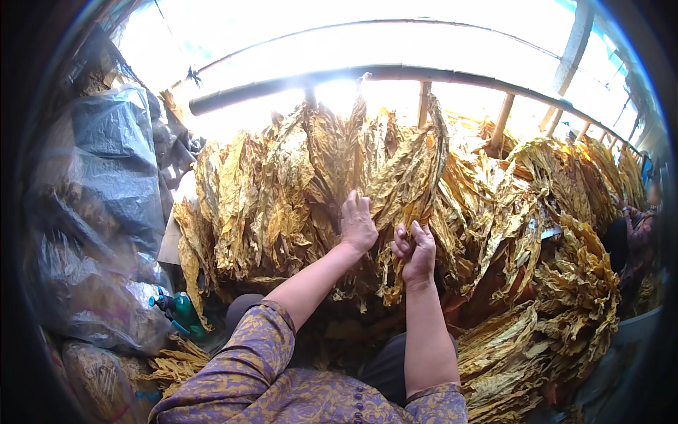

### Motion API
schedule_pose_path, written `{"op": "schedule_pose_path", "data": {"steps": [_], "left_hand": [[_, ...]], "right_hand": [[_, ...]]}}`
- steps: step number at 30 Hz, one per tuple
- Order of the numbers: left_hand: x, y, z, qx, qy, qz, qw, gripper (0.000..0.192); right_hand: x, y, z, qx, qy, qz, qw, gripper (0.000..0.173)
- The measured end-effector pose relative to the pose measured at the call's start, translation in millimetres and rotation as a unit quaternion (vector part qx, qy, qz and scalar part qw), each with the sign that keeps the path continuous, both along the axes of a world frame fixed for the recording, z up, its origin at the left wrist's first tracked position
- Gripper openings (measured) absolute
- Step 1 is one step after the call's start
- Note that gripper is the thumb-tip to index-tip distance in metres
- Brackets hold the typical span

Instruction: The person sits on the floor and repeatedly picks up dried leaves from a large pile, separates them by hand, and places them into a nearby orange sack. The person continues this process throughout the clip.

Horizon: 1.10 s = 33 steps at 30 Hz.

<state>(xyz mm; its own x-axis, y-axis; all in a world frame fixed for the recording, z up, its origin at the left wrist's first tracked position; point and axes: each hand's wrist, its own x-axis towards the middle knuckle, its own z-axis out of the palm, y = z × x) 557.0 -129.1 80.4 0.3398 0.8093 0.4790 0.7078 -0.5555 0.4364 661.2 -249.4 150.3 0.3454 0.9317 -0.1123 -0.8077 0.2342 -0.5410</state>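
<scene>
Dried tobacco leaves, yellow-brown and wrinkled, hang in a thick row before me. My left hand is at the front of the row, its fingers closed around the lower part of an upright leaf whose tip crosses the bamboo rail. Just to the right and a little lower, my right hand has its thumb and curled fingers pinching the bottom of a long, darker leaf. That leaf rises above its neighbours. The fingertips of both hands are partly hidden against the foliage.
A bamboo rail on posts runs behind the leaves. More leaves lie heaped at lower right. Plastic sheeting covers a pile at left, beside a green spray bottle. Another person sits at far right.
</scene>
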Motion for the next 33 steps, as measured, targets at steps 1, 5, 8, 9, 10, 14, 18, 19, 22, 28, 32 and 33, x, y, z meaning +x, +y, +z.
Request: {"op": "schedule_pose_path", "data": {"steps": [1, 5, 8, 9, 10, 14, 18, 19, 22, 28, 32, 33], "left_hand": [[4, -7, 3, 0.010, 0.010, -0.002, 1.000, 0.043], [7, -16, 25, 0.021, 0.042, -0.027, 0.999, 0.050], [-5, 1, 32, -0.059, -0.069, -0.018, 0.996, 0.048], [-11, 5, 36, -0.094, -0.097, -0.007, 0.991, 0.047], [-16, 9, 39, -0.081, -0.140, -0.011, 0.987, 0.047], [-63, 50, 10, -0.282, -0.180, 0.072, 0.940, 0.053], [-103, 60, -21, -0.319, -0.212, 0.078, 0.920, 0.051], [-111, 58, -23, -0.302, -0.195, 0.091, 0.929, 0.051], [-124, 39, -22, -0.219, -0.163, 0.101, 0.957, 0.047], [-85, -26, 20, -0.049, -0.017, -0.071, 0.996, 0.036], [-58, -43, 8, -0.183, 0.090, 0.018, 0.979, 0.042], [-58, -36, 9, -0.257, 0.090, 0.022, 0.962, 0.036]], "right_hand": [[0, 0, 0, 0.002, -0.006, -0.001, 1.000, 0.016], [3, 0, 1, 0.008, -0.018, -0.006, 1.000, 0.018], [4, 1, 1, 0.010, -0.024, -0.009, 1.000, 0.013], [3, 0, 5, 0.005, -0.029, -0.015, 0.999, 0.010], [3, -1, 7, 0.000, -0.035, -0.020, 0.999, 0.009], [-1, -1, 9, 0.000, -0.026, -0.016, 1.000, 0.009], [3, -3, 13, 0.004, -0.018, -0.032, 0.999, 0.010], [4, -4, 17, 0.008, -0.014, -0.037, 0.999, 0.010], [9, -7, 31, 0.047, 0.008, -0.076, 0.996, 0.017], [10, -24, 27, 0.071, 0.063, -0.105, 0.990, 0.024], [3, -36, 25, 0.070, 0.049, -0.088, 0.992, 0.021], [0, -38, 27, 0.039, 0.037, -0.096, 0.994, 0.017]]}}
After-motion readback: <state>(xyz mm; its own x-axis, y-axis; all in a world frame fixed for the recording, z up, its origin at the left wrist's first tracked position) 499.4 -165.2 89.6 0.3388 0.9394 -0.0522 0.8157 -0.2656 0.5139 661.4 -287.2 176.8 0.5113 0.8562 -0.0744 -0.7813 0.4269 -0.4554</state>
